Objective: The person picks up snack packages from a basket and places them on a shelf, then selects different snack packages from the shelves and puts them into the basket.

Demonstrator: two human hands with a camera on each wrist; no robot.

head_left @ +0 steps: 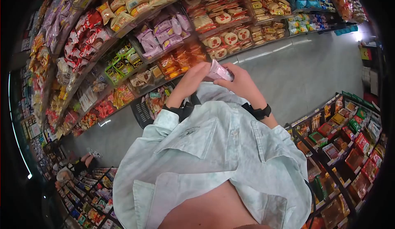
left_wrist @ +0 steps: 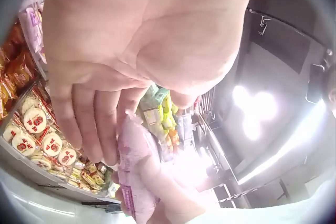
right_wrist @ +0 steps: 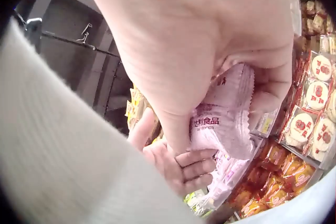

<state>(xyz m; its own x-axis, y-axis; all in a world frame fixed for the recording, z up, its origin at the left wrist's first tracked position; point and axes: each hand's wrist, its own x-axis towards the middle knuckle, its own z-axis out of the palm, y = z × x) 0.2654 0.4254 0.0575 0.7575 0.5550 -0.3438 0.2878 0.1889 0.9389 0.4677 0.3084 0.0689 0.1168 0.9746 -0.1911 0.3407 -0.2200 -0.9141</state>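
Observation:
A pinkish-purple wrapped packet (head_left: 218, 71) is in front of the shirt, above the floor. My right hand (head_left: 243, 84) grips it with thumb and curled fingers; the right wrist view shows purple lettering on the wrapper (right_wrist: 223, 121) beside that hand (right_wrist: 194, 40). At the packet's other side is my left hand (head_left: 189, 85), with its fingertips close to one end. Seen from the left wrist, the left hand's long fingers (left_wrist: 107, 121) extend loosely beside the packet (left_wrist: 134, 169). Whether they touch it is unclear.
Shelves of wrapped snacks run along the far side, with purple packets (head_left: 166, 33), round white biscuits (head_left: 230, 37) and orange packets (head_left: 181, 60). A black basket (head_left: 141, 113) holding items is left of the left wrist. More racks (head_left: 329, 151) stand right; another person (head_left: 78, 167) is lower left.

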